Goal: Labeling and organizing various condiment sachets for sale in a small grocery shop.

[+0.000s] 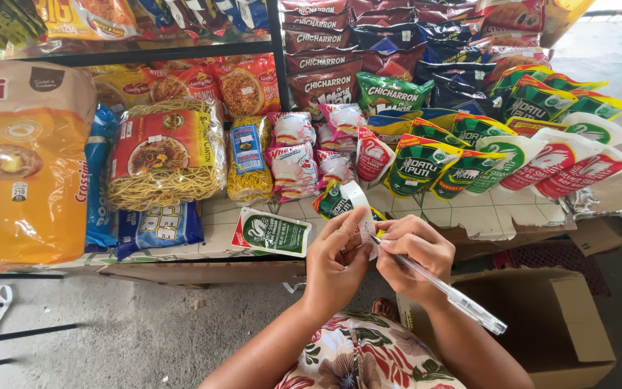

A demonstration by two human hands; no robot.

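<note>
Starting at the far left, I am seeing a big orange snack bag (23, 166) leaning at the edge of the display, and just beside it a packet of dried yellow noodles (165, 155) lying over blue packets (156, 227). Further along, a flat green and white sachet (273, 232) is lying by itself on the tiled tabletop (484, 212), near the front edge. Just to its right my left hand (335, 263) is closing its fingers round a small green and white sachet (343, 204), holding it up just above the tabletop's front edge, with the sachet's top poking out above the fingertips. My right hand (415, 253) is touching the left one and is gripping a clear plastic pen (444, 289), whose tip is pressing against the lower part of the sachet while its barrel is slanting down to the right. Behind the hands a fan of green and red sachets (512, 158) is spreading across the tabletop to the right, with dark crackling snack bags (325, 79) stacked above them. Lower right, an open cardboard box (548, 324) is sitting on the floor.
</note>
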